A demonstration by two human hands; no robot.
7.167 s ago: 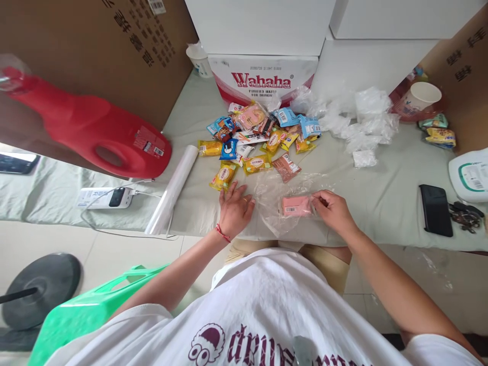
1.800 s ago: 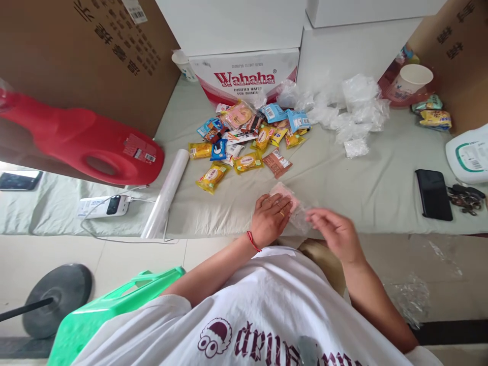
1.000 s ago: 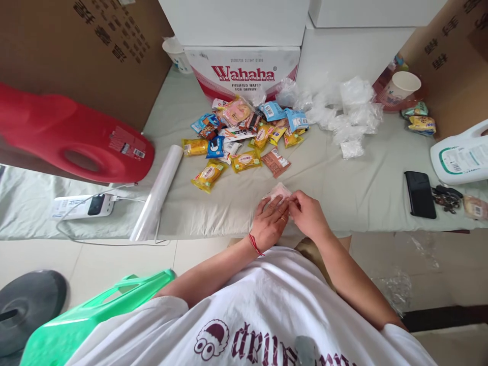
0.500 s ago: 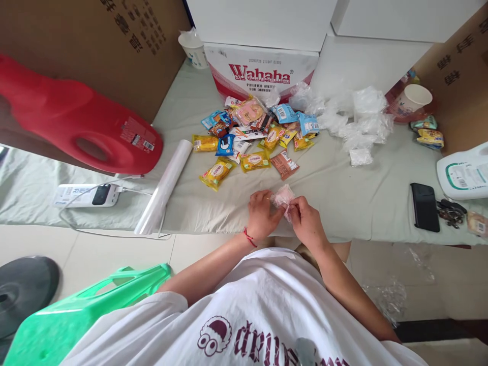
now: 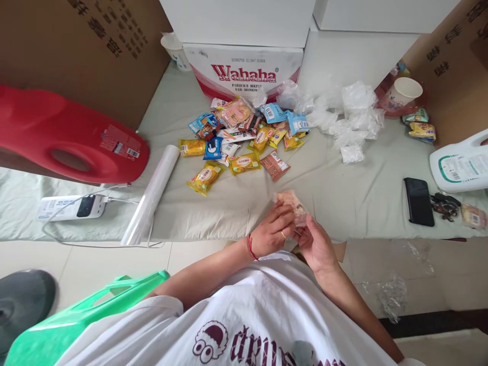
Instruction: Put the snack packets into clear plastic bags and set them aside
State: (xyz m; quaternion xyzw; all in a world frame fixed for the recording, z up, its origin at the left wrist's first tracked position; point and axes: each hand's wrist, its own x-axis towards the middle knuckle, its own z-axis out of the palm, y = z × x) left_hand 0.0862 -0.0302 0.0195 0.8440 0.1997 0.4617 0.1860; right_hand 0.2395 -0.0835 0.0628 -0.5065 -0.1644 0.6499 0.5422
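At the table's front edge, my left hand [image 5: 275,229] is closed on the near left side of a pinkish wrapped packet [image 5: 292,203]. My right hand [image 5: 315,241] grips the packet's lower right corner, thumb on top. Clear film seems to cover the packet. Beyond it lies a brown snack packet [image 5: 275,164], with a pile of yellow, blue and pink snack packets behind and to the left. One yellow packet [image 5: 206,178] lies nearest the front left of the pile.
A roll of clear film [image 5: 150,195], a power strip [image 5: 72,207] and a red jug [image 5: 72,137] are at left. Crumpled clear bags [image 5: 353,119] lie back right; a phone [image 5: 419,201] and white bottle [image 5: 459,165] at right. Behind stands a Wahaha box [image 5: 244,71].
The packet has turned and now shows a broader face. My left hand has moved over its near side, and my right hand has opened out somewhat beneath it. The view has shifted slightly.
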